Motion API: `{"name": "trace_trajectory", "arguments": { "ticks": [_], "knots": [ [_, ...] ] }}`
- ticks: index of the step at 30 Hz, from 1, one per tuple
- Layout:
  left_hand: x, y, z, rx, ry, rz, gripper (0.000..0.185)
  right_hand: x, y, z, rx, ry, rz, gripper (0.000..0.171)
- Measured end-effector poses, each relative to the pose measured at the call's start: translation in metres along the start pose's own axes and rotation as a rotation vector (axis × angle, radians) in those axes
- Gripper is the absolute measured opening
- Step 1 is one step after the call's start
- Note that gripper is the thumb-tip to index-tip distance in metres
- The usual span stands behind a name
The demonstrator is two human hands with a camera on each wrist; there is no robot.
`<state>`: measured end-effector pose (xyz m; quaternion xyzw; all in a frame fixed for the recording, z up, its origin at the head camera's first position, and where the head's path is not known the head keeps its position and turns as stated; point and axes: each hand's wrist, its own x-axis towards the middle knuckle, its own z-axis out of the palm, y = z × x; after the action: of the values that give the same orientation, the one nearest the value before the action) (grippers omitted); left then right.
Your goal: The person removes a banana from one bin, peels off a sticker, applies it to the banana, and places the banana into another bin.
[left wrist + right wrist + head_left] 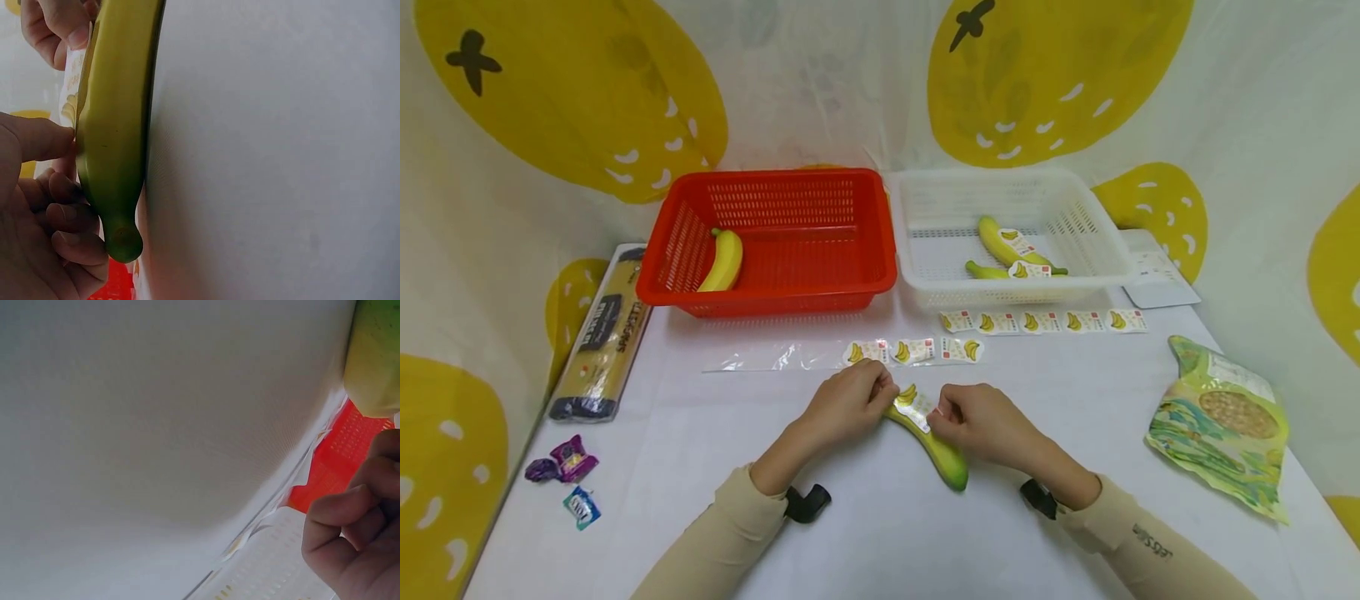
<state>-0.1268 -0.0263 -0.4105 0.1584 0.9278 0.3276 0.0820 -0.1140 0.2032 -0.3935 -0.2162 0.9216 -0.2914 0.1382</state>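
Observation:
On the table between the hands lies a yellow-green banana [943, 458], with a white sticker [912, 407] printed with bananas over its upper side. My left hand [850, 400] pinches the sticker's left end near the banana's stem. At the other end, my right hand [988, 423] grips the sticker between thumb and curled finger. From the left wrist, the sticker [70, 84] stretches along the side of the banana [119, 112], both hands' fingertips at its ends. The right wrist view catches only the banana's tip [375, 362] and the curled right fingers [350, 519].
Behind stand a red basket [767, 300] holding one banana [724, 260] and a white basket [1105, 242] with labelled bananas. Sticker strips [913, 352] lie before them. Spaghetti [602, 333] and wrapped candies [572, 458] are at left, a green bag [1221, 425] at right.

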Motion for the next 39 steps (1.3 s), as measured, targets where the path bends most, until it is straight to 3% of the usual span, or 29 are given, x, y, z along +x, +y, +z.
{"name": "trace_trajectory", "arguments": {
  "ticks": [8, 15, 18, 22, 29, 39],
  "knots": [
    [-0.002, -0.001, 0.004, 0.017, 0.04, 0.0, 0.009, 0.0, -0.002, 0.003, -0.036, 0.052, 0.006, 0.022],
    [-0.003, 0.002, 0.009, 0.041, -0.003, -0.027, 0.044, -0.001, -0.001, 0.005, -0.033, 0.055, -0.003, 0.021],
    [-0.002, 0.002, 0.008, 0.013, -0.021, -0.055, 0.049, 0.0, -0.001, 0.005, -0.033, 0.041, 0.005, 0.022],
    [0.0, -0.001, 0.003, -0.066, -0.047, -0.07, 0.044, 0.0, 0.0, 0.005, -0.035, 0.019, 0.019, 0.02],
    [0.006, -0.01, -0.005, -0.251, -0.082, -0.057, 0.02, -0.001, 0.005, 0.001, 0.013, -0.02, 0.03, 0.012],
    [0.006, -0.014, -0.003, -0.295, -0.08, -0.086, 0.017, -0.003, 0.008, 0.0, 0.025, -0.048, 0.042, 0.017]
  ]
}}
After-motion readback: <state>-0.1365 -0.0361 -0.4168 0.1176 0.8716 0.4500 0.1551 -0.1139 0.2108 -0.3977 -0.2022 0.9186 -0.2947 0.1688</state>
